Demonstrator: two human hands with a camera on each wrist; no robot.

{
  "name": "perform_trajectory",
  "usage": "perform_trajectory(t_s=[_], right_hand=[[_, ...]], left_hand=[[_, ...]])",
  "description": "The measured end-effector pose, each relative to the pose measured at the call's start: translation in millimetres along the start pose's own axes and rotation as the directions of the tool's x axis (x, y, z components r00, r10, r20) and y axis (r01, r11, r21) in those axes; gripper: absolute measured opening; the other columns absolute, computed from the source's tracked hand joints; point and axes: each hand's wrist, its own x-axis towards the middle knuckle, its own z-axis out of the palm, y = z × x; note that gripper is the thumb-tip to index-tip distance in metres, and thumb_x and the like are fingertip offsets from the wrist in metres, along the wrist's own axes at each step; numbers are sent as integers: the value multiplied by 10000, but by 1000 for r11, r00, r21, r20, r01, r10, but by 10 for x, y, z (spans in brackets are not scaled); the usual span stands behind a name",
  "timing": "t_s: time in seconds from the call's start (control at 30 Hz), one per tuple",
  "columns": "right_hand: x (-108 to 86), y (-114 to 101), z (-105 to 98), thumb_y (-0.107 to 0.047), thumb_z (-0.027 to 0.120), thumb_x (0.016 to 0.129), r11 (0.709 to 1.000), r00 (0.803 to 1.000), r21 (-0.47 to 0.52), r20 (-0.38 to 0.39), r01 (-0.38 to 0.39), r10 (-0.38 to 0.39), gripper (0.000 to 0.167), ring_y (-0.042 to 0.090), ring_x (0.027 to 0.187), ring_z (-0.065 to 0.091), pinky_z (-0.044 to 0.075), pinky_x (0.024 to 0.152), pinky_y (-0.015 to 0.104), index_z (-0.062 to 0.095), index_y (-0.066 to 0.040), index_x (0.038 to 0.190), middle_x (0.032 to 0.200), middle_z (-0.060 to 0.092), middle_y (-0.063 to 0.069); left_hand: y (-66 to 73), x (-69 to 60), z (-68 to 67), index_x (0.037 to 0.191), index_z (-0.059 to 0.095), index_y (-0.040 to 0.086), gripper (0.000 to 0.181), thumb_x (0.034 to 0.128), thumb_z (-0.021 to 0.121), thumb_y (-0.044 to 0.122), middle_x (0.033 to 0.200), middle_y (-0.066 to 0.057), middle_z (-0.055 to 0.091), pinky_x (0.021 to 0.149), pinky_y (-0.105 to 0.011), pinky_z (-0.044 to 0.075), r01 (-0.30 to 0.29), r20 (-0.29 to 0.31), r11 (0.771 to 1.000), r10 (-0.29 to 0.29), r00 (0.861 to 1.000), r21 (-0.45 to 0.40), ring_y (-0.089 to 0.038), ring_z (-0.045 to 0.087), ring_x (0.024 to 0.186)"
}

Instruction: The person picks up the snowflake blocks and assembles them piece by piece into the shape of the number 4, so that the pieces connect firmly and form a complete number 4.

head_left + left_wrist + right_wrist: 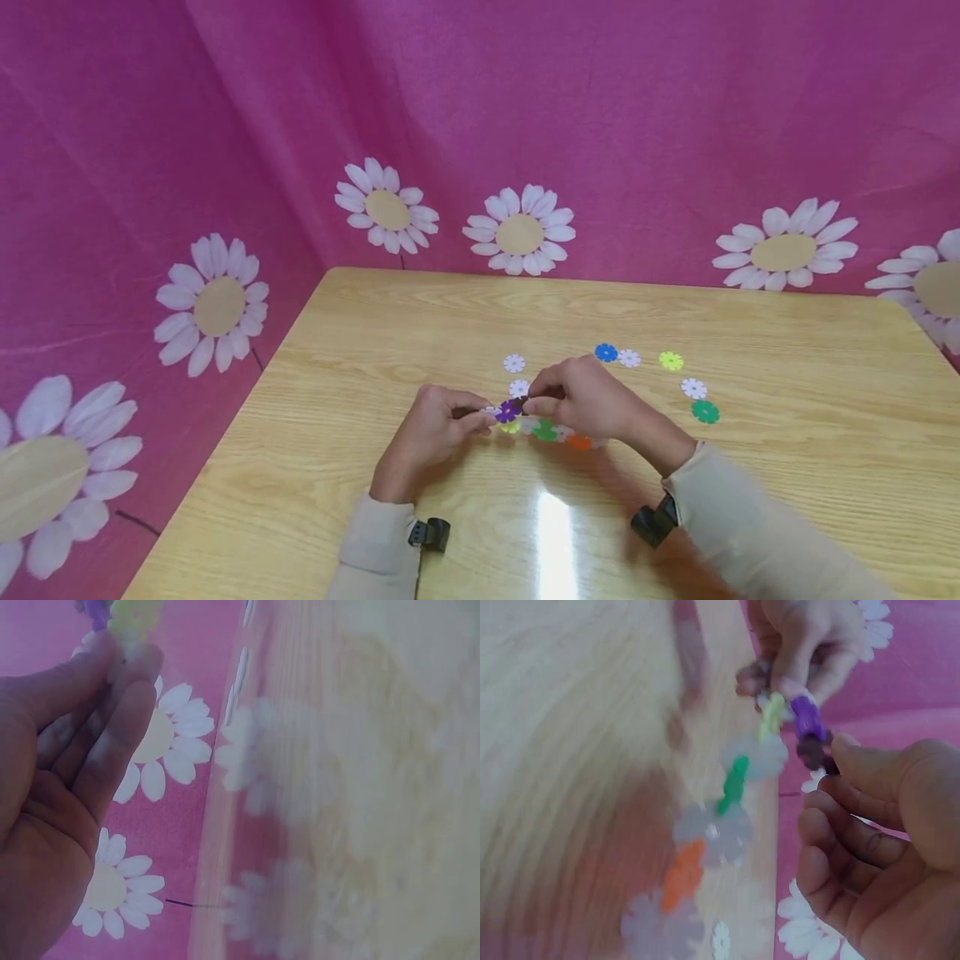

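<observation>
A chain of interlocking plastic flower discs hangs between my hands above the table. My left hand (435, 429) pinches a whitish disc at one end of it. Beside those fingertips are a yellow disc (772, 716) and a purple disc (507, 411). Pinched between the thumb and fingers of my right hand (588, 400) is a dark brown disc (810, 754), which touches the purple one. From the yellow disc the chain runs on through pale discs, a green disc (735, 784) and an orange disc (682, 876). In the left wrist view the chain is mostly cut off.
Loose discs lie on the wooden table (300, 467): two white discs, one a white disc (513, 363), behind the hands; a blue disc (606, 352), yellow disc (671, 361) and green disc (705, 412) among others to the right. A pink daisy-print cloth (637, 125) hangs behind.
</observation>
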Motion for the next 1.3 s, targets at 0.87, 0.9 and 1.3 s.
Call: perform_trajectory(t_s=[0.87, 0.9, 1.3], right_hand=[[-7, 527, -269, -205, 727, 920, 972, 965, -41, -138, -231, 224, 370, 208, 835, 652, 530, 747, 398, 695, 83, 1150, 947, 728, 88], [-4, 544, -266, -206, 728, 919, 971, 964, -41, -139, -235, 227, 374, 212, 836, 654, 531, 749, 402, 694, 86, 1150, 944, 729, 91], [67, 758, -236, -202, 727, 921, 950, 948, -76, -132, -303, 291, 362, 239, 869, 644, 524, 780, 422, 698, 73, 1154, 950, 724, 103]], left_hand=[[-7, -67, -46, 901, 806, 96, 65, 912, 742, 90, 874, 46, 744, 670, -265, 534, 38, -22, 999, -37, 999, 26, -60, 644, 720], [-10, -70, -47, 899, 806, 95, 62, 909, 745, 88, 876, 42, 744, 663, -262, 532, 36, -25, 999, -35, 999, 28, -58, 640, 715], [-35, -77, -54, 890, 802, 83, 54, 903, 751, 79, 850, 35, 742, 678, -268, 544, -3, -38, 1000, 4, 999, 26, -58, 651, 707]])
